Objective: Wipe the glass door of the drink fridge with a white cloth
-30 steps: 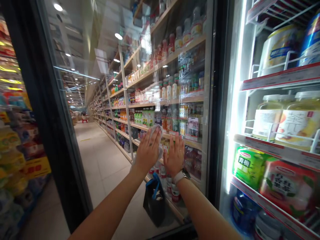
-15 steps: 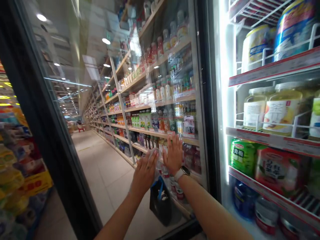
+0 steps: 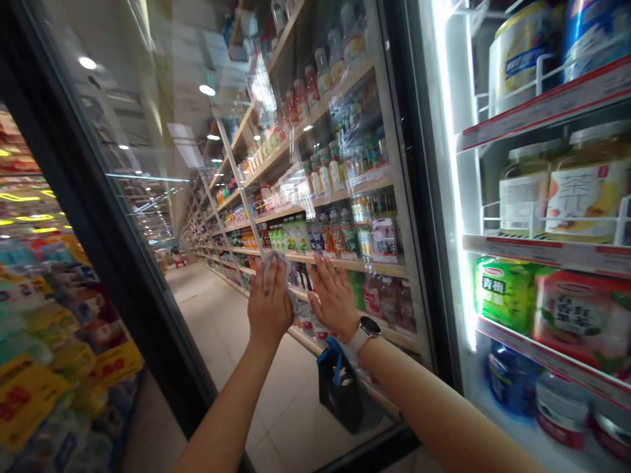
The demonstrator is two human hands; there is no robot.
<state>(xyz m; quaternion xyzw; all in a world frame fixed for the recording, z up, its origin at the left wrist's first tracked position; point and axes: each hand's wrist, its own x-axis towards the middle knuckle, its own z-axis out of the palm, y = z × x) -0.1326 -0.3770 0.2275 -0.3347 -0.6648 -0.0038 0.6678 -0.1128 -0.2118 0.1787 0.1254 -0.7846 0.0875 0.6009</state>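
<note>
In front of me stands a glass door (image 3: 162, 171) with a dark frame. My left hand (image 3: 269, 305) presses a pale, crumpled cloth (image 3: 299, 307) against the pane, its fingers laid over the cloth. Part of the cloth sticks out above the fingertips and to their right. Just right of it, my right hand (image 3: 335, 299) lies on or very near the glass, fingers spread and holding nothing. A watch (image 3: 369, 326) with a light strap is on my right wrist. Both palms are hidden from me.
Right of the door is a lit cooler with wire shelves (image 3: 542, 244) of bottles, jars and cartons. A dark bag (image 3: 340, 394) with blue trim stands on the floor beyond the glass. Long drink shelves show in the pane. Packaged goods (image 3: 54, 328) are stacked at left.
My left hand has moved left and up across the pane with the cloth. My right hand has shifted slightly left. The view has turned a little, so the surroundings sit further right.
</note>
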